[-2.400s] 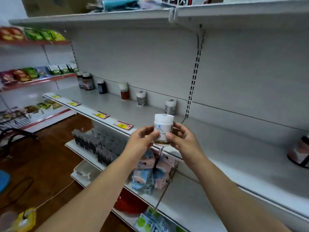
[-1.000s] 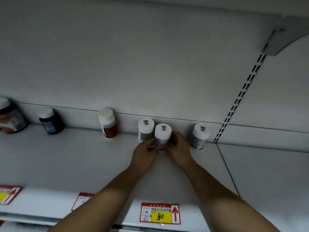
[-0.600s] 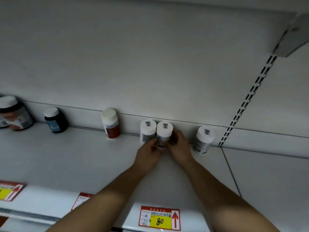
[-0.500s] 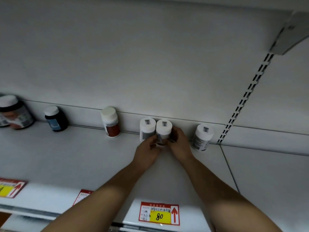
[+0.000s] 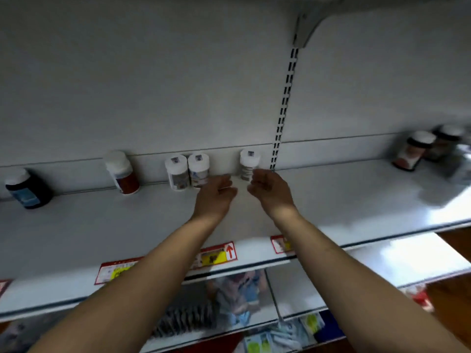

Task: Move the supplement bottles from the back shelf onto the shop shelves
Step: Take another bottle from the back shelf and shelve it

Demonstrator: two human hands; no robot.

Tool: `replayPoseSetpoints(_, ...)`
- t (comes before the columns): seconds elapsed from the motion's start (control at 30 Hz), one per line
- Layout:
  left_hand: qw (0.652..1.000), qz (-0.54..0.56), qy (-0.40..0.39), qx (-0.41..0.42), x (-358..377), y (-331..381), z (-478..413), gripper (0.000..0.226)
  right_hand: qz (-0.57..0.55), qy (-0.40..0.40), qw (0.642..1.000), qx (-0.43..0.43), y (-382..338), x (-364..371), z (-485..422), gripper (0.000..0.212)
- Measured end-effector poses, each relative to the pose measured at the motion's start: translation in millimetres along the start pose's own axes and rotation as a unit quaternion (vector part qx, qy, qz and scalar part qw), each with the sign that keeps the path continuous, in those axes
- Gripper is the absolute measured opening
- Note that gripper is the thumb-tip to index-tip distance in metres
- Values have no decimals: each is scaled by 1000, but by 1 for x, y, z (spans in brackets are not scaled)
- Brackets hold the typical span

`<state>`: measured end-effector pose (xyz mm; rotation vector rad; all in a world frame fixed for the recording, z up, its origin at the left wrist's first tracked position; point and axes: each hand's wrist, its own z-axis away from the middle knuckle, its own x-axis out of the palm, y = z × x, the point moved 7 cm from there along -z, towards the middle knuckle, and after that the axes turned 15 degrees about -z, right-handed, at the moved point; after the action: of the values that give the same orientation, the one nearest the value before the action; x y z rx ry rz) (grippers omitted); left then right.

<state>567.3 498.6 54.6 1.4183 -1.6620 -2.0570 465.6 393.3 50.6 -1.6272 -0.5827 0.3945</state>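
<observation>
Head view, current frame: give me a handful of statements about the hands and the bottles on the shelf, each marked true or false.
1. The left hand and the right hand both hold nothing. True.
2. The paired white bottles stand far apart, with a wide gap between them. False: they stand side by side, touching or nearly so, just left of the left hand.
3. The lone white bottle stands just left of the slotted upright, near the right hand's fingertips. True.
4. The red-labelled bottle stands to the right of the slotted upright. False: it stands well to the left of it, beyond the paired white bottles.
</observation>
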Motion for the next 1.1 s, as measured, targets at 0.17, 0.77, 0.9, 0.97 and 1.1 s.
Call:
replayPoseSetpoints(0.17,998,42,-34,46,64,58,34,35,-38,72,997,-16,-25,-87,30,32)
replayPoseSetpoints(0.77,965,158,-164,130,424,336,153,33,-16,252,967,-22,-77,-572,118,20)
replayPoseSetpoints(0.9,960,147,-182,152,497,372,137,34,-18,271,962,-23,-60,-642,91,22)
replayPoseSetpoints(0.97,959,146,-184,158,534,386,120,34,-8,269,963,-22,-52,-676,70,25)
replayPoseSetpoints(1.1,961,158,-183,134,593,416,74,32,18,269,963,-2,-47,-745,17,30)
